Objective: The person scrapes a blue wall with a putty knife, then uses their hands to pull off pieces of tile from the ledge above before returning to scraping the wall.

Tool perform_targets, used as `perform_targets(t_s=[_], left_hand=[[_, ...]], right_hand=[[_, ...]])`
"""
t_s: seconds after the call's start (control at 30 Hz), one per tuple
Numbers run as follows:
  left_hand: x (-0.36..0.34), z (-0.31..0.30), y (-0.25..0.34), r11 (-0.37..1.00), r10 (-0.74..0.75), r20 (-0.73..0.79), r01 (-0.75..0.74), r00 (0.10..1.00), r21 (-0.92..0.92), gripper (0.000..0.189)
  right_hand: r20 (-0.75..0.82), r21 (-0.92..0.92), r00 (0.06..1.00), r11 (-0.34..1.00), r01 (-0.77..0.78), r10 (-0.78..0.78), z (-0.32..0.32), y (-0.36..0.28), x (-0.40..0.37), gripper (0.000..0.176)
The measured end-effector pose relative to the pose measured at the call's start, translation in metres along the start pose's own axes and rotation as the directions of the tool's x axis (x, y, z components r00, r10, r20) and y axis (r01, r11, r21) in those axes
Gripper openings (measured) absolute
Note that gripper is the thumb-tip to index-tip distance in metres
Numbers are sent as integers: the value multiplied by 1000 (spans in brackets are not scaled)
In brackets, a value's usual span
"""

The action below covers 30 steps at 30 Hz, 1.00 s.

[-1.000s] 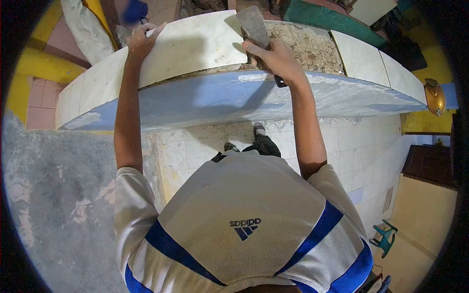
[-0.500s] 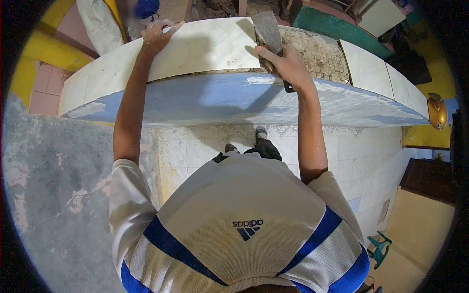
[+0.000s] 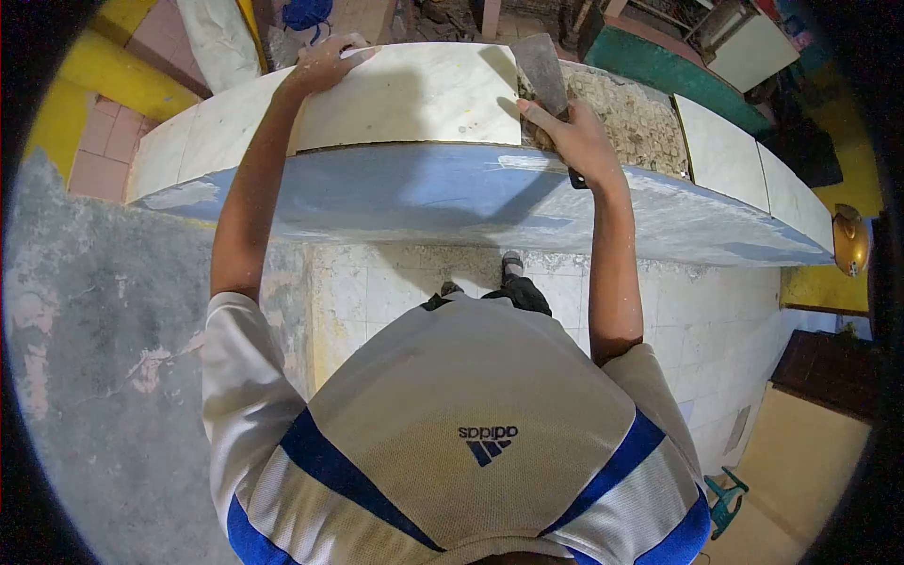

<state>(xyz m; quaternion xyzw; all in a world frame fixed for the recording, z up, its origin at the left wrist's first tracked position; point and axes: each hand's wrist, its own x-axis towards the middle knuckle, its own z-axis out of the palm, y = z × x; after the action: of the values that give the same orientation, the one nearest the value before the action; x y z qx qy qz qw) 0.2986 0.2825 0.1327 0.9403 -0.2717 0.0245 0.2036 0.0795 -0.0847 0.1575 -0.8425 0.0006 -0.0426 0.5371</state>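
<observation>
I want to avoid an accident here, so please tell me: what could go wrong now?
The scraper in the right hand is close to the marble-patterned tile; a slip might chip that edge.
Its fingers are near the same edge, so they could get scraped.
The left hand is bare at the tile's far edge, and may be cut.

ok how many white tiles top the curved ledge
5: leftmost tile, its neighbour, middle tile by the left hand, tile right of the bare patch, rightmost tile. More may be hidden.
</observation>
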Motion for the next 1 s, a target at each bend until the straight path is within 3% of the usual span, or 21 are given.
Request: perform_targets(t_s=[0.07,0.17,0.3,0.4,0.5,0.53,0.57,0.63,0.67,0.77,0.83,0.87,0.9,0.93,0.97,1.0], left_hand=[[-7,-11,5,999,4,54,-2,999,-37,45],[-22,-3,-13,999,54,-128,-54,990,3,44],[-29,-11,4,1000,7,-97,-6,995,14,46],[-32,-13,12,1000,9,-104,-7,995,15,44],[-36,-17,17,992,72,-169,-54,983,110,39],[-38,-17,19,986,82,-213,-49,974,157,38],[-41,-17,19,979,91,-258,-39,962,202,37],[-49,-26,24,956,283,-428,-219,858,194,30],[-54,-30,27,931,365,-507,-304,781,201,26],[-108,-33,106,959,-169,-533,14,829,-282,18],[-140,-1,151,937,-240,-562,37,792,-348,25],[-154,27,162,904,-267,-491,40,829,-425,21],[-164,63,166,941,-74,-521,-113,851,-319,15],[-174,88,190,919,-79,-440,-105,895,-380,9],[-181,115,199,715,-33,-319,-201,947,-669,11],[-179,130,218,779,-3,-258,-159,966,-606,20]], right_hand=[[34,-46,999,998,-33,34,-3,-1,0,49],[38,-35,999,999,-31,33,-2,-12,-6,46],[62,36,998,999,8,-10,-4,-6,-3,45],[64,24,996,998,-61,60,-5,-6,-3,44],[34,-100,998,994,47,-44,-10,-24,-15,46],[-18,-113,981,975,192,-195,-6,-20,-17,50],[-88,-84,974,976,200,-207,-4,-20,-19,49],[-223,-26,949,975,222,-222,1,-19,-27,47],[-238,9,938,965,261,-252,3,-18,-36,38],[-208,445,977,893,65,33,29,13,-67,37],[-173,568,977,823,-2,122,56,37,-90,35],[-140,625,971,777,-67,196,70,45,-101,34],[-102,677,958,724,-129,266,84,55,-110,33],[-79,670,960,728,-149,269,99,70,-118,32],[-58,661,960,731,-168,272,114,89,-126,31],[-39,652,960,735,-186,277,126,106,-133,31]])
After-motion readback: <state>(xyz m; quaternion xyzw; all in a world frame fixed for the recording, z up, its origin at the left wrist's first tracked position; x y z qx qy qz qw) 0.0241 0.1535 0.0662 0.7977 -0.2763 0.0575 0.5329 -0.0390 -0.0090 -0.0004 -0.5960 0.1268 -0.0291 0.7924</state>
